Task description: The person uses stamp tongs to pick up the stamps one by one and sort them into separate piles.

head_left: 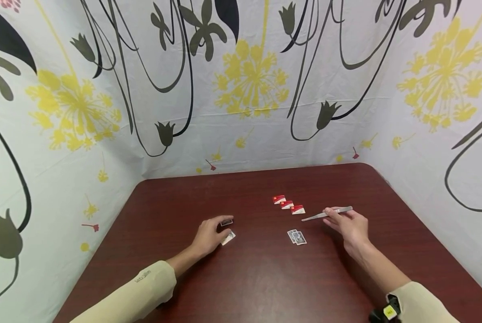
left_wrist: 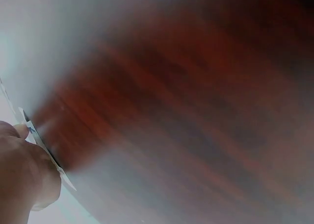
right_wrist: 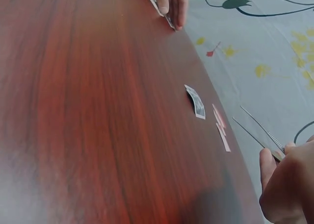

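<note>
In the head view my left hand (head_left: 208,234) is over the table's left-centre. Its thumb and fingers are spread, beside a dark picture card (head_left: 226,222) and a pale-edged card (head_left: 228,238), each partly covered. In the left wrist view that hand (left_wrist: 29,170) is at the left edge against a thin card edge. My right hand (head_left: 351,226) pinches metal tweezers (head_left: 326,214), their tips pointing left above the table. The right wrist view shows the two prongs of the tweezers (right_wrist: 257,133) apart, with nothing between them.
Two overlapping black-and-white picture cards (head_left: 297,237) lie between the hands. Behind them, several red-and-white cards (head_left: 287,205) form a diagonal row. All lie on a dark red-brown table (head_left: 257,278), with patterned white cloth (head_left: 233,148) around its back and sides.
</note>
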A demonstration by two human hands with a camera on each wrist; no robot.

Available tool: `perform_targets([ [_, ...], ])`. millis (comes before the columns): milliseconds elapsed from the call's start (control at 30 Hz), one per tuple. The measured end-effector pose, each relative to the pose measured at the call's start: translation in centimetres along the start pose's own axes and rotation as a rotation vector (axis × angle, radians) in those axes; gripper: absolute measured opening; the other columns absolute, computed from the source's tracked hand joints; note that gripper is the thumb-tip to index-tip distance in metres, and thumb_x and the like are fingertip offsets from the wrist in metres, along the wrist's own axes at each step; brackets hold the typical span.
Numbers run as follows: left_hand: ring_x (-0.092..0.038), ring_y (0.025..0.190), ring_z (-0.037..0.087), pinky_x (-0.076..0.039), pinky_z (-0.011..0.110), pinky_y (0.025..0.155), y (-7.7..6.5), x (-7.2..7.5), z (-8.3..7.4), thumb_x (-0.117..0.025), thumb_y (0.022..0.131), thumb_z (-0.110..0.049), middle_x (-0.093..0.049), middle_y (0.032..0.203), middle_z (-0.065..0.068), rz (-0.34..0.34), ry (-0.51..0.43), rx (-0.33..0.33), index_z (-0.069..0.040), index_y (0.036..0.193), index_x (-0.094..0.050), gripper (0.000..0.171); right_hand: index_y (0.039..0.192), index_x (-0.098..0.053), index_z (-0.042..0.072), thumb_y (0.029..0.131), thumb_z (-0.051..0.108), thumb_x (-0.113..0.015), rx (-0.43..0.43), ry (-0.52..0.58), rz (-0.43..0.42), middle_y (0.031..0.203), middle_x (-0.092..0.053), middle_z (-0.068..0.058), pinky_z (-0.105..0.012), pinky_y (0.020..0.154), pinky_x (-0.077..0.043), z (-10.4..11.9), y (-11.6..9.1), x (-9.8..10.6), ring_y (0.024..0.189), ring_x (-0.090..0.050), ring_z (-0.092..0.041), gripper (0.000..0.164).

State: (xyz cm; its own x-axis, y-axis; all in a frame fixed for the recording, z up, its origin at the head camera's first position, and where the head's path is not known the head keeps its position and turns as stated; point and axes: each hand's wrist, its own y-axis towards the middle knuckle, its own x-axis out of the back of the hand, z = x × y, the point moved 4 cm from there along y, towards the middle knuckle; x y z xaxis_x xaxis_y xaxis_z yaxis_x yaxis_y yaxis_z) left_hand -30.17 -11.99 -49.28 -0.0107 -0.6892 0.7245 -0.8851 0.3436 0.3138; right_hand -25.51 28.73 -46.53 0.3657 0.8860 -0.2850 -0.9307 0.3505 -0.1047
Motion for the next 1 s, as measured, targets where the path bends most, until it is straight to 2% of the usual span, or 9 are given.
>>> perform_targets([
  [233, -0.067, 0.125, 0.028, -0.054, 0.048, 0.101, 0.2, 0.0, -0.6, -0.080, 0.095, -0.006, -0.074, 0.132, 0.008, -0.002, -0.031, -0.014, -0.008, 0.136, -0.072, 0.042, 0.116, -0.066, -0.009, 0.100, 0.001, -0.072, -0.005, 0.007, 0.028, 0.088, -0.078, 0.002, -0.036, 0.087, -0.061, -0.3, 0.2, -2.1, 0.084, -0.078, -0.011, 0.019],
  [567, -0.067, 0.125, 0.028, -0.054, 0.049, 0.102, 0.3, 0.2, -0.7, -0.081, 0.095, -0.008, -0.074, 0.130, 0.007, -0.002, -0.020, -0.005, -0.009, 0.136, -0.073, 0.042, 0.117, -0.064, -0.013, 0.100, -0.001, -0.071, -0.004, 0.026, 0.054, 0.088, -0.078, -0.001, -0.039, 0.089, -0.060, -1.1, 0.4, -5.9, 0.083, -0.078, -0.013, 0.021],
  [833, -0.068, 0.123, 0.028, -0.054, 0.049, 0.101, 0.1, 0.3, -0.6, -0.081, 0.095, -0.009, -0.075, 0.129, 0.007, -0.009, -0.014, 0.007, -0.010, 0.136, -0.073, 0.042, 0.116, -0.063, -0.016, 0.098, -0.003, -0.073, -0.006, 0.025, 0.086, 0.088, -0.077, -0.005, -0.038, 0.084, -0.062, -2.6, 0.4, -9.8, 0.077, -0.077, -0.012, 0.024],
  [900, -0.070, 0.117, 0.025, -0.055, 0.046, 0.096, 0.0, 0.4, -0.5, -0.081, 0.095, -0.010, -0.075, 0.128, 0.007, -0.011, -0.006, 0.014, -0.011, 0.135, -0.073, 0.041, 0.118, -0.062, -0.018, 0.098, -0.005, -0.072, -0.006, 0.020, 0.094, 0.089, -0.077, -0.007, -0.038, 0.083, -0.062, -3.0, 0.3, -10.7, 0.076, -0.077, -0.012, 0.026],
  [967, -0.071, 0.094, 0.019, -0.056, 0.039, 0.085, 0.0, 0.5, -0.4, -0.081, 0.095, -0.011, -0.076, 0.124, 0.007, -0.017, 0.008, 0.027, -0.012, 0.135, -0.074, 0.041, 0.120, -0.061, -0.019, 0.097, -0.006, -0.072, -0.007, 0.015, 0.105, 0.090, -0.077, -0.008, -0.038, 0.082, -0.063, -3.4, 0.2, -11.6, 0.075, -0.077, -0.012, 0.029],
  [1000, -0.067, 0.082, 0.015, -0.054, 0.036, 0.078, -0.1, 0.6, -0.3, -0.082, 0.094, -0.012, -0.078, 0.115, 0.007, -0.017, 0.016, 0.035, -0.013, 0.135, -0.074, 0.041, 0.121, -0.061, -0.020, 0.097, -0.006, -0.072, -0.009, 0.014, 0.110, 0.089, -0.077, -0.008, -0.037, 0.081, -0.063, -3.6, 0.2, -12.0, 0.075, -0.077, -0.011, 0.030],
])
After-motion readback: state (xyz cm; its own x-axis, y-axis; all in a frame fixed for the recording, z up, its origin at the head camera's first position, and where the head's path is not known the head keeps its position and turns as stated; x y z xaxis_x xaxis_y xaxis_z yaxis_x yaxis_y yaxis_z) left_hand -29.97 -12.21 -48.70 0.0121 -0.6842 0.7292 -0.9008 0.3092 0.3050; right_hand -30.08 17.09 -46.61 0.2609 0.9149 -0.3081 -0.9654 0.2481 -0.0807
